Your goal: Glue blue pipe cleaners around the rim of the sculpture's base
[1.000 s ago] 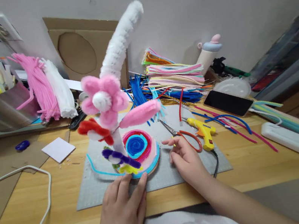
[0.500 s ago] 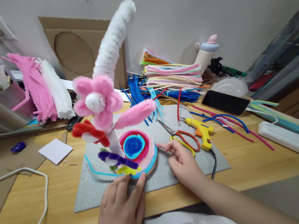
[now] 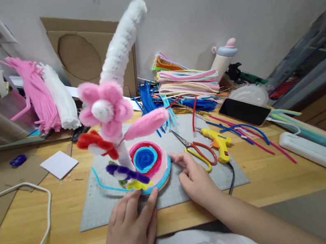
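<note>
A round base [image 3: 163, 159] with coiled blue, red, pink and light blue pipe cleaners lies on a grey mat [image 3: 93, 212]. From its left side rises a white fuzzy stem [image 3: 120, 45] bearing a pink flower [image 3: 115, 100], a red flower [image 3: 99, 143], a purple one [image 3: 128, 173] and a pink leaf [image 3: 147, 123]. My left hand [image 3: 133, 223] rests fingertips on the base's near edge, fingers apart. At the right rim my right hand [image 3: 195, 177] touches with its index finger, the other fingers curled. A light blue strand [image 3: 108, 188] trails off leftward.
Scissors [image 3: 201, 153] and a yellow glue gun [image 3: 220, 143] lie right of the base. Behind are pipe cleaner bundles [image 3: 187, 82], a phone [image 3: 244, 111] and cardboard [image 3: 78, 23]. A white cable [image 3: 49, 216] crosses the left side; a power strip [image 3: 316, 152] sits right.
My right hand has shifted very slightly left and down along the base's rim. My left hand stays at the near edge.
</note>
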A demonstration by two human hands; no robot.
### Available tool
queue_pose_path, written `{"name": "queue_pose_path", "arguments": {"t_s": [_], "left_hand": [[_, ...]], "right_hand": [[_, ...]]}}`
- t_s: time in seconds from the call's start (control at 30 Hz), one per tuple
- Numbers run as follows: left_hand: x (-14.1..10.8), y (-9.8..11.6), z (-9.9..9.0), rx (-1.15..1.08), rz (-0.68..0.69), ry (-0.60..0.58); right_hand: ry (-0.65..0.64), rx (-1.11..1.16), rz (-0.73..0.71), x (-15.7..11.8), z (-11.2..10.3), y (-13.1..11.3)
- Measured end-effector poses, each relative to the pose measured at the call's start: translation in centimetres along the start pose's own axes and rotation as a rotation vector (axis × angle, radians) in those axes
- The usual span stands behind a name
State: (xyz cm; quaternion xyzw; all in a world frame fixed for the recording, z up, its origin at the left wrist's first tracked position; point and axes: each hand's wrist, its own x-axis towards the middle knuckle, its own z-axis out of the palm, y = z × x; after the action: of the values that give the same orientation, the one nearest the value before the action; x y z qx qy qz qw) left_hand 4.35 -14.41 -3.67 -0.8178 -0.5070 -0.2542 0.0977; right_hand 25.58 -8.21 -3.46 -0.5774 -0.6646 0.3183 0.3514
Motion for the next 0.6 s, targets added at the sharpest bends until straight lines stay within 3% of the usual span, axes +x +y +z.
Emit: {"name": "queue_pose_path", "arguments": {"t_s": [0.13, 0.27, 0.37, 0.47, 0.6], "left_hand": [[-0.1, 0.0, 0.1, -0.003, 0.005, -0.014], [0.0, 0.0, 0.0, 0.001, 0.012, -0.008], [-0.1, 0.0, 0.0, -0.002, 0.013, -0.006], [-0.2, 0.0, 0.0, -0.002, 0.011, -0.013], [-0.3, -0.1, 0.0, -0.006, 0.001, -0.034]], "right_hand": [[0.072, 0.125, 0.027, 0.0, 0.3, 0.4], [0.034, 0.033, -0.024, -0.3, 0.1, 0.1], [0.065, -0.033, -0.296, -0.8, -0.4, -0.5], [-0.051, -0.187, -0.637, -1.4, -0.7, -1.2], [-0.17, -0.369, -0.731, -1.6, -0.5, -1.6]]}}
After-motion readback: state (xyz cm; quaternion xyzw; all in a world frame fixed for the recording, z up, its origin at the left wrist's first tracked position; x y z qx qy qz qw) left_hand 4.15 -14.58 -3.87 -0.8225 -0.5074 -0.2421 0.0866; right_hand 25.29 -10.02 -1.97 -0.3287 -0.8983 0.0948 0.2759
